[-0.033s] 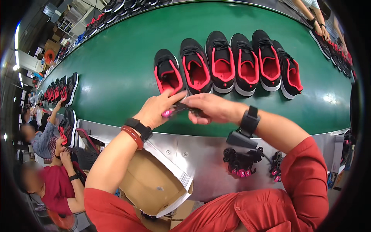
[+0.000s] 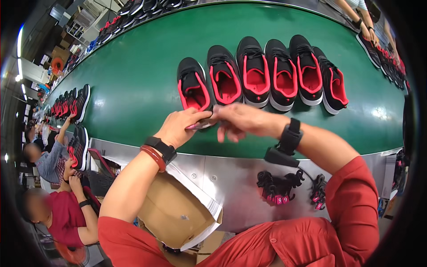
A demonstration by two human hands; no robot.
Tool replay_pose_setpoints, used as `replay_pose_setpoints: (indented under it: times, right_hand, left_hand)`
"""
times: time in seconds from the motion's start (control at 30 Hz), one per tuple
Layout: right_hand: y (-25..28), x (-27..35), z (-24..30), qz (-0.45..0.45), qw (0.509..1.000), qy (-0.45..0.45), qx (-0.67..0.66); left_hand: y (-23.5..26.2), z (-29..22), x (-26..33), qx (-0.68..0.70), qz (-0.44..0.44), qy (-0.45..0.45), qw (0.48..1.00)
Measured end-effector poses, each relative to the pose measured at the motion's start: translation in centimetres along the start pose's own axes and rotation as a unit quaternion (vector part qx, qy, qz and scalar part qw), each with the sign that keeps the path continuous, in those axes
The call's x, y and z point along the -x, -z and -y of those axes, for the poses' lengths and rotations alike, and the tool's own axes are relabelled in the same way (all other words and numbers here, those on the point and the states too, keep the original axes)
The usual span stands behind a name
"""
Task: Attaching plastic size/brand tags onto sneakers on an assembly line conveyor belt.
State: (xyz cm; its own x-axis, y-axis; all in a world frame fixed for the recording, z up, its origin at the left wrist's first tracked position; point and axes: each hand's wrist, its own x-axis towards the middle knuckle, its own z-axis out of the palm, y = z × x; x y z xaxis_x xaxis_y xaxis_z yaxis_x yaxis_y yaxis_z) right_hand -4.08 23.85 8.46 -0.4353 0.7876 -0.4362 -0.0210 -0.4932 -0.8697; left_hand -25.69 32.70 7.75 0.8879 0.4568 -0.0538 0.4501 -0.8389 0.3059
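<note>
Over the near edge of the green table, my left hand [image 2: 177,127] grips a small black plastic hook with a pink tag [image 2: 192,127], mostly hidden by the fingers. My right hand [image 2: 249,119] meets it from the right, thumb and forefinger pinched at the left fingertips. Its other fingers hang loosely bent and a little blurred; what the pinch holds is hidden. Just beyond stands a black sneaker with red lining [image 2: 194,82], the leftmost of a row of similar shoes. The second sneaker [image 2: 226,78] has its heel behind my right hand.
Similar hooks with pink tags [image 2: 278,187] lie bunched on the metal ledge [image 2: 231,171], with a smaller bunch [image 2: 318,191] to their right. An open cardboard box [image 2: 178,209] sits below my left forearm. Co-workers handle shoes at the left and far right.
The black hook, stretched between both hands before, is now mostly covered by my left fingers. My right hand has turned slightly and its lower fingers have loosened.
</note>
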Motion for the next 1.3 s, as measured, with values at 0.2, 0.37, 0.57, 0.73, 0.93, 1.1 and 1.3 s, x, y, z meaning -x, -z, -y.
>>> replay_pose_setpoints:
  times: [0.2, 0.37, 0.57, 0.73, 0.93, 1.1, 1.3]
  right_hand:
    - [5.9, -1.3, -1.2, -0.185, 0.733, 0.213, 0.619]
    - [5.7, -3.1, -1.4, -0.119, 0.635, 0.311, 0.697]
    - [5.1, -3.9, 0.0, -0.140, 0.598, 0.349, 0.708]
    - [4.5, -4.9, 0.0, -0.125, 0.577, 0.349, 0.727]
    - [4.3, -5.1, 0.1, -0.100, 0.578, 0.327, 0.741]
    - [3.7, -5.3, -0.2, -0.099, 0.593, 0.319, 0.733]
    - [5.0, -3.8, -2.9, -0.104, 0.700, 0.296, 0.642]
  left_hand:
    - [-0.7, 1.4, 1.0, 0.040, 0.037, 0.074, 0.996]
    - [0.6, -0.2, 0.2, 0.197, 0.067, 0.249, 0.946]
    - [0.8, 0.3, 0.6, 0.182, 0.054, 0.214, 0.958]
    - [1.7, -1.0, 0.0, 0.186, 0.084, 0.284, 0.937]
    - [2.3, -2.4, -0.7, 0.166, 0.108, 0.307, 0.931]
    - [-0.2, 0.3, 0.4, 0.231, 0.012, 0.158, 0.960]
    - [1.4, -2.5, 0.6, 0.161, 0.129, 0.169, 0.964]
